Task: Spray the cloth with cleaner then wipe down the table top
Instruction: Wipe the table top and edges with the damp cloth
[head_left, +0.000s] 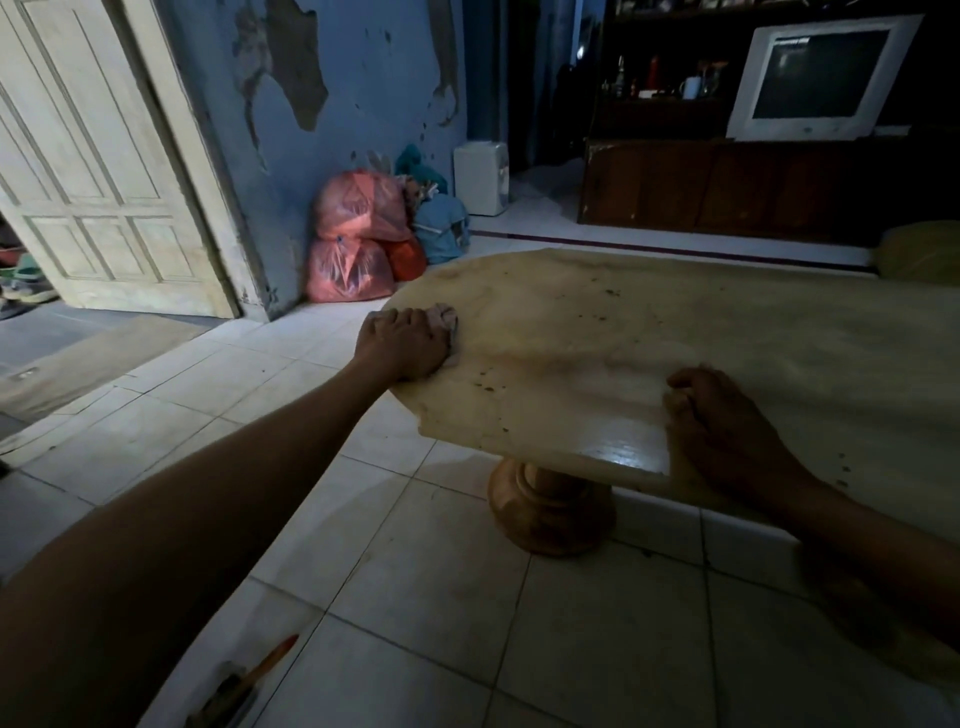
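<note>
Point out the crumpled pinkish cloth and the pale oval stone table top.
Crumpled pinkish cloth (445, 316), head view, bunched part beyond the fingers.
Pale oval stone table top (649, 322), head view, bare middle surface.

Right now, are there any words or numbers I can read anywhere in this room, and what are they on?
None can be read.
The monitor has small marks on its lower frame, too small and blurred to read.
The red plastic bags show no clear print.
The table top bears only dark specks and stains, no writing.
The pen on the floor shows no legible print.
</note>
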